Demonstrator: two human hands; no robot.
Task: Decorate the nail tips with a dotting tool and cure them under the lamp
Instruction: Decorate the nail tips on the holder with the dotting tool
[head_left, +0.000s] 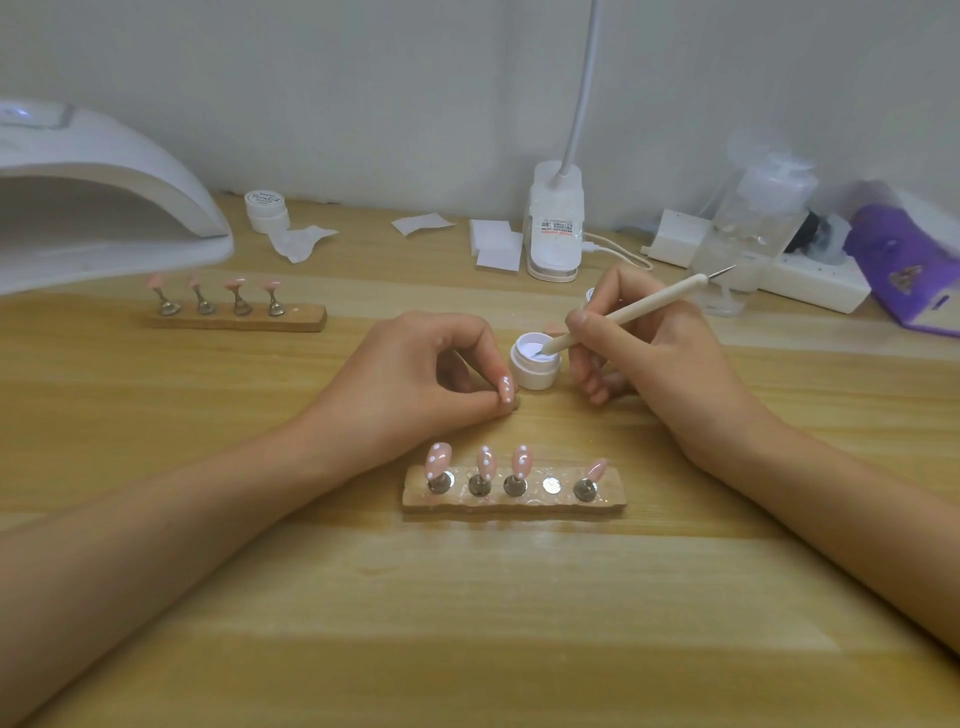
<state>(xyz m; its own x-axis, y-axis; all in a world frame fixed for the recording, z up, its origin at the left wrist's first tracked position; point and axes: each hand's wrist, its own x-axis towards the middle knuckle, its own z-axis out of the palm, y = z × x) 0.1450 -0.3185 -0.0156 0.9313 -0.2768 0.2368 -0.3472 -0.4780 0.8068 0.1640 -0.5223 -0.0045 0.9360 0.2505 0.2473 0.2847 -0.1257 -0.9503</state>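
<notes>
My left hand (421, 371) pinches a pink nail tip (505, 388) with white dots, held low over the table. My right hand (644, 343) grips a cream dotting tool (631, 312), whose lower end dips into a small open white gel jar (535, 364). In front of my hands a wooden holder (511, 501) carries several pink tips on metal stands; three show white dots, and one magnet spot stands bare. A second holder (236, 317) with several plain pink tips sits at the left. The white curing lamp (98, 197) stands at the far left, its opening facing the table.
At the back are a closed white jar (266, 208), paper wipes (301, 240), white pads (496, 244), a desk lamp base (555, 223), a clear pump bottle (753, 218), a power strip (810, 280) and a purple pack (904, 265). Bare wooden table (467, 623) lies near me.
</notes>
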